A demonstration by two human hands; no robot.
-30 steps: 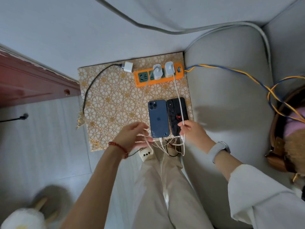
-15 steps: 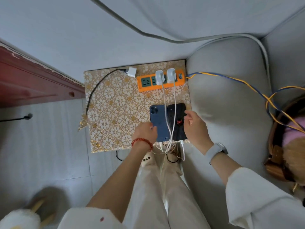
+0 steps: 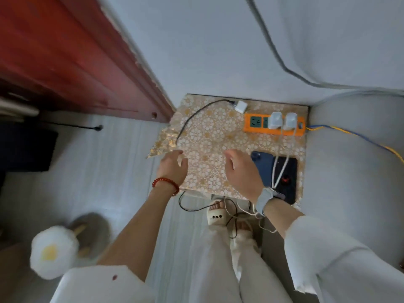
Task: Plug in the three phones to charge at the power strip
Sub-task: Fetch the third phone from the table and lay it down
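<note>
Left hand (image 3: 172, 169): empty, fingers (image 3: 178, 154) spread loosely, over the desk's left front edge; a red bead bracelet (image 3: 166, 184) on the wrist.
Right hand (image 3: 242, 173): empty too, fingers (image 3: 229, 155) open and relaxed, above the middle of the desk, just left of the blue phone; a watch (image 3: 267, 199) on the wrist.
Desk (image 3: 209, 136): a small top with a gold flower pattern, set between a red wooden panel (image 3: 72, 62) and a grey sofa (image 3: 354, 171).
Power strip (image 3: 274, 127): orange, at the far right of the desk, with two white chargers (image 3: 283, 120) plugged in side by side and one socket free at its left end.
Blue phone (image 3: 263, 165): face down at the right front of the desk, partly hidden by the right hand.
Black phone (image 3: 288, 180): face down, touching the blue one's right side.
White cables (image 3: 279, 169): two run from the chargers across both phones and over the front edge.
Loose charger (image 3: 240, 106): white, unplugged, just behind the strip's left end, with a black cable (image 3: 192, 117) curving off the desk.
Third phone: I cannot see it.
</note>
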